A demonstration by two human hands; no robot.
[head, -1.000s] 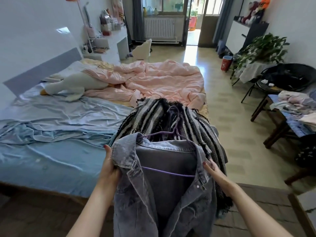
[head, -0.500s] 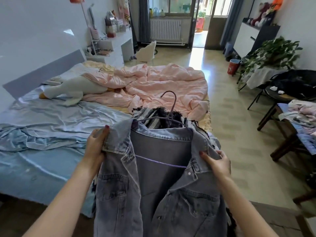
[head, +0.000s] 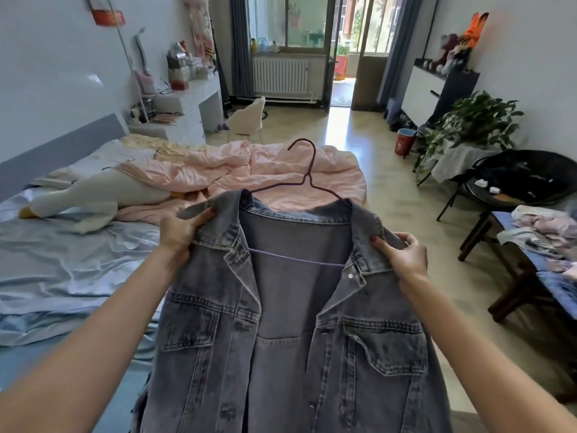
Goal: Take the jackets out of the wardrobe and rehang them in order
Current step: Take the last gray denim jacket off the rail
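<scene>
A grey denim jacket [head: 290, 323] hangs on a purple wire hanger [head: 307, 179], held up in the air in front of the person, over the near edge of the bed [head: 62, 276]. The left hand [head: 179, 232] grips the jacket's left shoulder by the collar, fingers [head: 199, 218] curled round the fabric. The right hand [head: 402, 256] pinches the other shoulder, thumb on the front and fingers wrapped behind. The jacket front hangs open, so the hanger's lower bar shows across the inside, and the hook stands upright above the collar. Behind it, a pink quilt [head: 249, 170] lies rumpled on the bed beside what looks like a long white plush toy [head: 93, 198]. A low bench [head: 515, 276] at the right carries folded clothes [head: 549, 232].
</scene>
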